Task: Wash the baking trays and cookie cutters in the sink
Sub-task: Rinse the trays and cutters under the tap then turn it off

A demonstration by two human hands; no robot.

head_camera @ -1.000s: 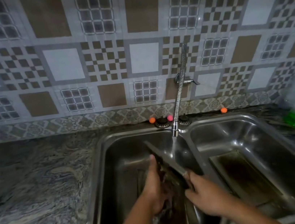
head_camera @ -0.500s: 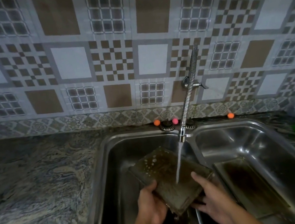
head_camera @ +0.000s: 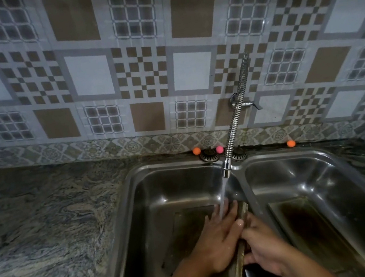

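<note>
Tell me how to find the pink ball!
Start at the steel double sink and look along its back rim, where the counter meets the tiled wall. Just left of the bendy metal tap hose, between two round dark drain covers, sits the pink ball. The other two little balls along that edge are orange; it is the only pink one.

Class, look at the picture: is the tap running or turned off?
Running: a stream of water falls from the tap onto the left hand.

Both forearms bare, left hand point(head_camera: 216, 239) and right hand point(head_camera: 266, 247) ungloved, wet.
</note>
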